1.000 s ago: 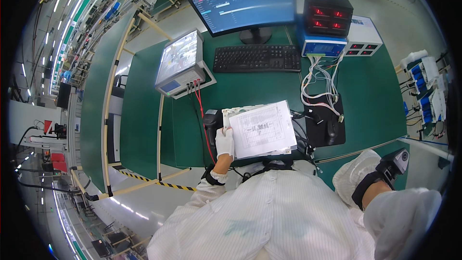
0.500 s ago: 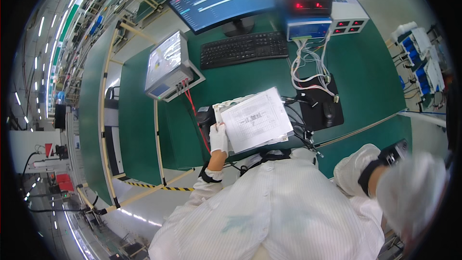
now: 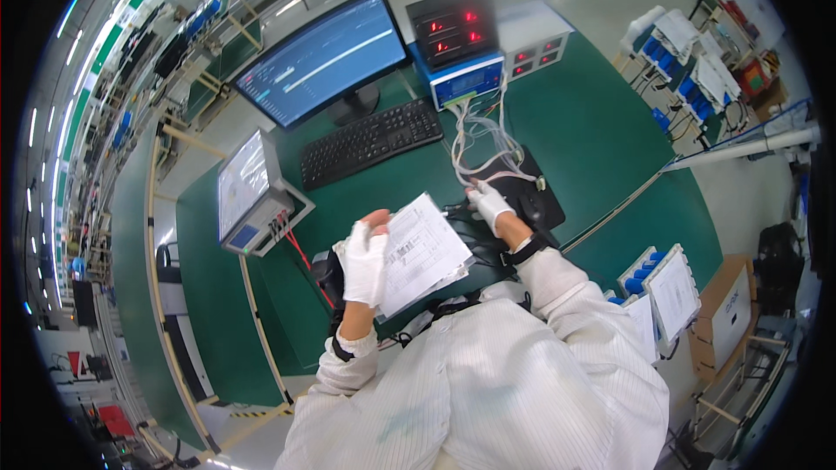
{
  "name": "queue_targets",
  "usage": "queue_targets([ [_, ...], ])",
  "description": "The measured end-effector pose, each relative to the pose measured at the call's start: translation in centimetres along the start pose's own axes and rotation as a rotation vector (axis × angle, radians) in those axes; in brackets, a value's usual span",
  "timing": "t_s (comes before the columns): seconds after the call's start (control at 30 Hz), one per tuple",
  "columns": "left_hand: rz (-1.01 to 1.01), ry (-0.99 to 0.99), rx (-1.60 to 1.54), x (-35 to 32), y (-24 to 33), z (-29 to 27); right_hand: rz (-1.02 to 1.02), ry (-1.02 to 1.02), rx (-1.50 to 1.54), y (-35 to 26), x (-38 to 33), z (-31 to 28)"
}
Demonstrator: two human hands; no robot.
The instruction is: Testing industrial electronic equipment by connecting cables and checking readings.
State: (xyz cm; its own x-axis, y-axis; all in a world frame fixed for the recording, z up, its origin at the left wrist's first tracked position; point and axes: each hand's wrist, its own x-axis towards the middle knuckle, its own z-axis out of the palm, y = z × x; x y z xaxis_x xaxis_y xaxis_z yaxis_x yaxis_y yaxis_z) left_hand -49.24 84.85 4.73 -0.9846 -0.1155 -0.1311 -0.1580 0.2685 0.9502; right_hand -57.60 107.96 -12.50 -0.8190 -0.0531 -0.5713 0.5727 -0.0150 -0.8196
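The left hand (image 3: 364, 268) hides the left edge of the papers (image 3: 427, 248) (their print is too small to read) and part of the black device (image 3: 326, 270) beside them. Whether the right hand (image 3: 490, 204) grips the white cables (image 3: 458, 155) at its fingertips or merely touches them cannot be told.

White printed sheets (image 3: 422, 248), stacked, lying askew; pale cable bundle (image 3: 461, 144), loosely looped, beyond sheets, to right.
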Motion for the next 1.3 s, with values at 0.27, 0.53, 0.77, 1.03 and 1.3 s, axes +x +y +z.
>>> queue_targets([
  [0.27,0.256,-0.079,0.12,7.3,-2.1,9.0,-0.596,-0.162,0.113,-7.0,-5.5,1.5],
  [0.53,0.075,-0.245,0.016,9.0,0.6,11.5,-0.572,-0.246,-0.09,-4.6,-3.5,0.5],
  [0.77,0.021,-0.082,-0.104,8.6,-1.0,10.8,-0.292,0.738,-0.811,-4.1,4.7,-6.6],
  [1.03,0.033,-0.099,0.115,7.4,-1.6,12.1,-0.105,0.768,-1.157,-2.4,8.0,-8.8],
  [1.3,0.118,-0.031,0.227,9.9,-1.7,13.5,-0.318,0.118,0.43,-7.8,3.1,-5.2],
])
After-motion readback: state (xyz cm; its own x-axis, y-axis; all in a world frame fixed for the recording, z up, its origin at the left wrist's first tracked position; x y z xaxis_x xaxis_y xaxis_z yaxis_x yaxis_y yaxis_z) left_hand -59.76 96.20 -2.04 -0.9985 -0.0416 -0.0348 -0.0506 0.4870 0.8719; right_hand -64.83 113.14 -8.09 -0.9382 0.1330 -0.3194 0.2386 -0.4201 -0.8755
